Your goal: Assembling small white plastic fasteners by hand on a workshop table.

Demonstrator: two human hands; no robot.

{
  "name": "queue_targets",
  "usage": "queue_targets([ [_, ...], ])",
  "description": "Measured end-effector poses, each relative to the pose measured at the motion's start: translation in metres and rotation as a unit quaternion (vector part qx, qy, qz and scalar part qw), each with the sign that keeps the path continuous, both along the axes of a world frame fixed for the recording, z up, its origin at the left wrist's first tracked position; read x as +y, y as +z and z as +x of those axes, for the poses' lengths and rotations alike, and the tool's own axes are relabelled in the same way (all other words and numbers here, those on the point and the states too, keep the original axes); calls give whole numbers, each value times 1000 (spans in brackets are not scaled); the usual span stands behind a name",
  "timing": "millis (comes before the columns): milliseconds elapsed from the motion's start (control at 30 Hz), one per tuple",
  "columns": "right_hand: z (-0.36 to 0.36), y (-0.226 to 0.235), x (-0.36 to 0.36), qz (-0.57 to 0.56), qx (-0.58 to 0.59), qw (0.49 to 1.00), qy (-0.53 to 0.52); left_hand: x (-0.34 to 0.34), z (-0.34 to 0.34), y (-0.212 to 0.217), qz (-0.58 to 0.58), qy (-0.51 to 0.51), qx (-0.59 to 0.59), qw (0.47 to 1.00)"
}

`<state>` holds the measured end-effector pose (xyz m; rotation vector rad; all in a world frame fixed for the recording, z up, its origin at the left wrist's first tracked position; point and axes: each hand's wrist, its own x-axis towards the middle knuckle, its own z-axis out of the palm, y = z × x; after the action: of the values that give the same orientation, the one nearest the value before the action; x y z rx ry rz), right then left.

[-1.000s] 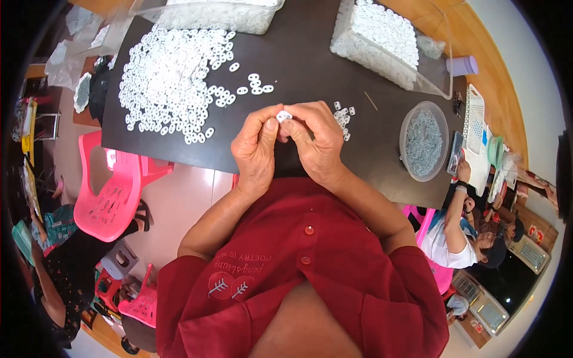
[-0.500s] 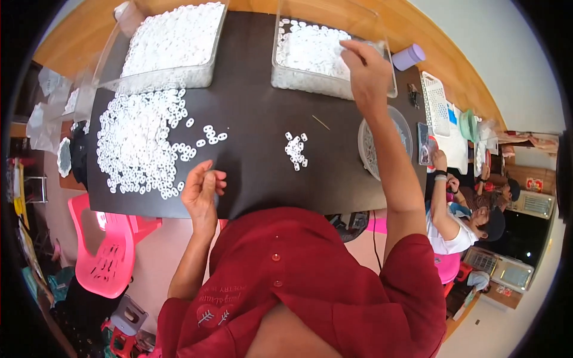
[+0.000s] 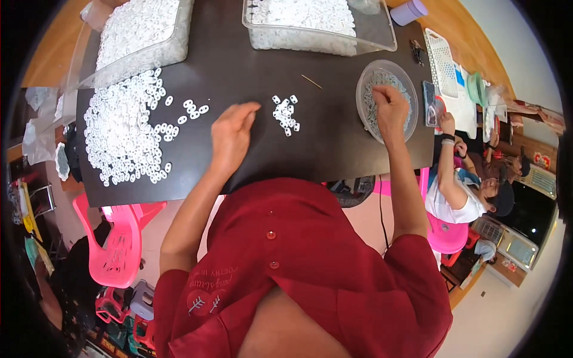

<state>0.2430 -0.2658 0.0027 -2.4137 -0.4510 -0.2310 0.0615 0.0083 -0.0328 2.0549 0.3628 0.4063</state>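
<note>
My left hand (image 3: 231, 136) hovers over the dark table, just left of a small heap of white two-holed oval pieces (image 3: 285, 113). Its fingers are pressed together, and whatever they hold is hidden. At the right, my right hand (image 3: 392, 112) reaches over the near part of a round clear tub (image 3: 362, 98) of small grey-blue pieces (image 3: 382, 79). Thumb and fingers are pinched there; anything between them is too small to make out. A large spread of the same white pieces (image 3: 122, 131) covers the table's left side, with several strays (image 3: 191, 109) beside it.
Two clear bins, left (image 3: 179, 45) and right (image 3: 298, 39), hold more white pieces at the back. A thin stick (image 3: 311, 82) lies near the middle. Right of the tub are a phone (image 3: 429, 104), a white basket (image 3: 440, 62) and a seated person (image 3: 468, 194). A purple cup (image 3: 409, 12) stands behind.
My right hand has come down from the right bin to the round tub. My left hand has moved right, toward the small heap. The view has shifted a little.
</note>
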Motion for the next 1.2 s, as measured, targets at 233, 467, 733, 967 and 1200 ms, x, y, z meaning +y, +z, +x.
queue_targets([
  [233,-19,-18,-34,77,77,993,-47,-13,67,-37,242,-138,8,960],
  [467,-24,-17,-39,113,80,989,-53,-16,78,-37,329,-178,45,926],
  [733,3,-44,-60,16,-7,1000,-19,-10,51,-28,309,-102,27,945],
  [967,14,-47,-56,-190,-36,979,69,-12,21,8,163,-40,31,985],
  [1200,28,-43,-54,-140,-80,984,78,-16,-18,2,-106,33,76,991],
])
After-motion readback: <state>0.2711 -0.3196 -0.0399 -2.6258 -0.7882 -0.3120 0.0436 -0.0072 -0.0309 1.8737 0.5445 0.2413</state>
